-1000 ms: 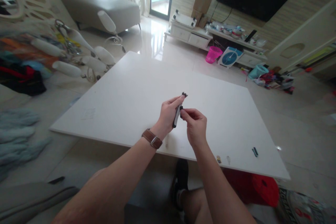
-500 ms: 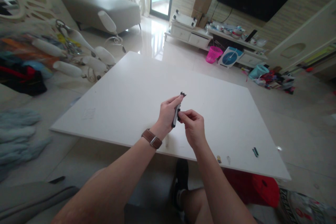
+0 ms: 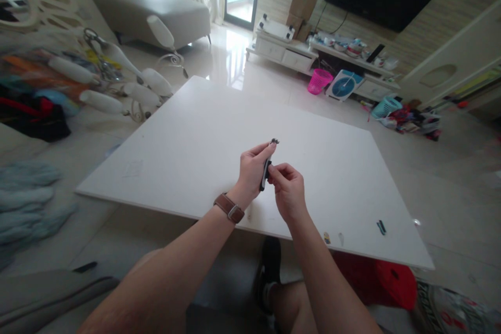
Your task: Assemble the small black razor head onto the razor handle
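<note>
My left hand (image 3: 251, 171), with a brown watch strap on its wrist, is closed around a small slim black and white object (image 3: 265, 174) held upright above the white table (image 3: 188, 146). A small dark tip (image 3: 274, 141) sticks out past the fingertips of this hand. My right hand (image 3: 288, 192) is right beside it, its thumb and fingers pinched on the side of the same object. What the object is cannot be made out.
A small dark piece (image 3: 380, 227) and two tiny bits (image 3: 326, 237) lie near the table's front right edge. A white lamp fixture (image 3: 129, 81) lies on the floor at left. A pink basket (image 3: 319, 80) and a low TV cabinet (image 3: 297, 52) stand far behind.
My right hand has moved in closer to the left hand and now pinches the object lower down. The left hand has stayed almost still.
</note>
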### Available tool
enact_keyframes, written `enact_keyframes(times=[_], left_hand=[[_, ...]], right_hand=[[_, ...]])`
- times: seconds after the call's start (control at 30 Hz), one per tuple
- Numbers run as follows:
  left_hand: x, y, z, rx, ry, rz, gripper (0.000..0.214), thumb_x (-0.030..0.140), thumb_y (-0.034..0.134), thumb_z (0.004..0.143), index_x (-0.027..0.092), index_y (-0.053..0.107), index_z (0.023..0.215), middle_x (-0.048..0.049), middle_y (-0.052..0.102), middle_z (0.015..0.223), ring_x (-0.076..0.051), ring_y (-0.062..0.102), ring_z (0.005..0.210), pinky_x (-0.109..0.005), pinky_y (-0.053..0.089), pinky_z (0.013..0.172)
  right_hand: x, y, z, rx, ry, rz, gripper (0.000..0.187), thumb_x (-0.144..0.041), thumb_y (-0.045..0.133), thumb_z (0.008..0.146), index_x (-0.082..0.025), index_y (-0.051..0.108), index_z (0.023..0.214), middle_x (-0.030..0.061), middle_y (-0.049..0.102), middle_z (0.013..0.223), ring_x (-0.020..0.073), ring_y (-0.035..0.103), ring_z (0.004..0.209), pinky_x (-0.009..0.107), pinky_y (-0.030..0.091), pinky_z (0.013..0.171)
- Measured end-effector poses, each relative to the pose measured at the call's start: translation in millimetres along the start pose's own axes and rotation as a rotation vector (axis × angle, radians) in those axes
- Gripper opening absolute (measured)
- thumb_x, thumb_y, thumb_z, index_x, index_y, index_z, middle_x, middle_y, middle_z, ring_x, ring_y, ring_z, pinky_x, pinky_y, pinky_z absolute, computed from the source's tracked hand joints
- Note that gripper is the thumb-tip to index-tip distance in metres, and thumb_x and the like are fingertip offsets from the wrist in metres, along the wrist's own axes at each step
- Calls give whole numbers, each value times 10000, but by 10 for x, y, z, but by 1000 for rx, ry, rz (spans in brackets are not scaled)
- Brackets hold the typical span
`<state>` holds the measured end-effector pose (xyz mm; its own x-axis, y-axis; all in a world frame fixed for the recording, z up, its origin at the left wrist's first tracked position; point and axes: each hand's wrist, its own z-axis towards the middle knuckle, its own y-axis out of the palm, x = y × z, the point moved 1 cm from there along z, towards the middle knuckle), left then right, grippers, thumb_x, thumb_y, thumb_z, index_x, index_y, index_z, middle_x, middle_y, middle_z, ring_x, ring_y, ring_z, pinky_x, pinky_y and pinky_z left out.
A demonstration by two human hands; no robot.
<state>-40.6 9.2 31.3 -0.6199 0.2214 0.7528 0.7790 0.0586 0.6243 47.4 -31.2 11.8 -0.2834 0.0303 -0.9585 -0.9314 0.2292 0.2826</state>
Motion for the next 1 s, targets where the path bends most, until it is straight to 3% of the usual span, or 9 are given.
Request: enact_keyframes(times=[0.37,0.63,1.0], left_hand=[[44,-62,19,54,8,20,285,392,830,676,153,707,770,78,417,513,-46,336,446,-215,207,408],[46,-6,-17,-8,-1,29,340,437,840,660,146,715,785,78,439,512,-47,362,427,-207,265,402],[47,-55,-4,21,-16,36,297,397,837,658,151,688,729,75,433,519,-44,343,439,-213,225,397]], right_hand=[[22,-10,-27,-143,74,-10,225,-339,853,718,-196,685,675,-30,592,598,114,487,599,281,358,614],[-39,17,2,-55,65,80,271,-389,876,662,-205,677,660,-32,575,605,112,462,591,279,347,594],[42,-60,26,-176,124,12,240,-380,863,697,-202,701,690,-28,596,602,114,471,589,281,349,604]])
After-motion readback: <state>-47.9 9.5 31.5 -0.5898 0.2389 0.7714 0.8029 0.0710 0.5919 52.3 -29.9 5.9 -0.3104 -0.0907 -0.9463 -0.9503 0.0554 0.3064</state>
